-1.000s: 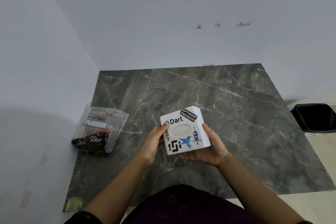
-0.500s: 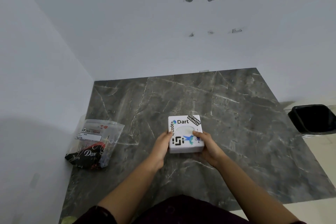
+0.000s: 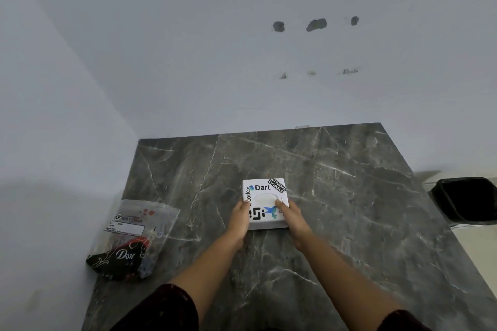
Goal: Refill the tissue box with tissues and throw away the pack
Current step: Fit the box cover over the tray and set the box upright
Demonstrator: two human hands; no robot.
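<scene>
Lowered from mid-air, the tissue box (image 3: 265, 203) now rests flat on the marble counter (image 3: 336, 196), the left hand (image 3: 239, 219) and right hand (image 3: 291, 219) each grasping a side. Leftward, the tissue pack (image 3: 134, 239) overhangs the counter's edge and a careless nudge could tip it off. Open marble lies beyond; the black bin (image 3: 468, 200) sits off the right edge.
</scene>
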